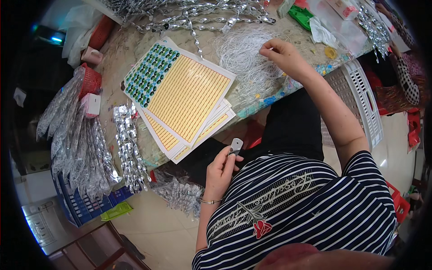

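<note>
- While the left hand (219,173) is over the lap, its fingers are wrapped round a small flat metal piece (236,144), holed at one end.
- Right hand (288,57) at the white string tangle (243,60) on the desk (119,56); fingertips close together, can't tell if they grip a strand.
- Printed yellow sheets (191,96) stacked left of the tangle, overhanging the near edge.
- Twisted silver strips (207,20) beyond.

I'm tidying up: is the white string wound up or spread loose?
Spread loose: the white string lies in a tangled heap of curling loops on the tabletop.
</note>
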Demonstrator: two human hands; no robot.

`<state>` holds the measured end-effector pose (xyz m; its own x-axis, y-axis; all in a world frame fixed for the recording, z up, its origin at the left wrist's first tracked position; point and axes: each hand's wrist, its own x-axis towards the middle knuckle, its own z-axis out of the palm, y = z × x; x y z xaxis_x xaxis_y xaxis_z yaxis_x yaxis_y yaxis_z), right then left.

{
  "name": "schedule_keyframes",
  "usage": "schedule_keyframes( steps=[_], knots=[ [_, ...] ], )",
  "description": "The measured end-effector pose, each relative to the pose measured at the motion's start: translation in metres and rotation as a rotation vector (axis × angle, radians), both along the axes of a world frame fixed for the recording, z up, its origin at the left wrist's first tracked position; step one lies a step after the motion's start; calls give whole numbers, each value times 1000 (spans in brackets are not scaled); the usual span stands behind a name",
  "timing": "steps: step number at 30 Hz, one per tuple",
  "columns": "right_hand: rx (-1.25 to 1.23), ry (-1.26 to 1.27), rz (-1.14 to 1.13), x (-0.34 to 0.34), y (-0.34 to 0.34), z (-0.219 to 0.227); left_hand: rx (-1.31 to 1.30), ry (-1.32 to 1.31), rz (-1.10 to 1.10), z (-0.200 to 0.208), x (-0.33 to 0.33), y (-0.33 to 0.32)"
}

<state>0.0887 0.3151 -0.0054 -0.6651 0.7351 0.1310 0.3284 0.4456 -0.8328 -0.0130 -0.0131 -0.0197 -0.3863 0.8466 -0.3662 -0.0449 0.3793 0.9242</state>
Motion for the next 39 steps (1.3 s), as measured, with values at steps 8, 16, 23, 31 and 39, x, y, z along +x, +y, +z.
schedule_keyframes(
  steps=[8,16,23,31,39],
  knots=[
    [-414,315,95,26,-36,23,-10,-20,92,3,2,-3],
    [-697,481,172,40,-55,44,-8,-8,92,6,5,-7],
    [-667,389,85,38,-62,38,8,11,102,10,6,-10],
    [-692,379,115,36,-76,32,58,29,126,6,9,-11],
    [-804,299,288,27,-101,29,89,6,147,25,1,0]
  ],
)
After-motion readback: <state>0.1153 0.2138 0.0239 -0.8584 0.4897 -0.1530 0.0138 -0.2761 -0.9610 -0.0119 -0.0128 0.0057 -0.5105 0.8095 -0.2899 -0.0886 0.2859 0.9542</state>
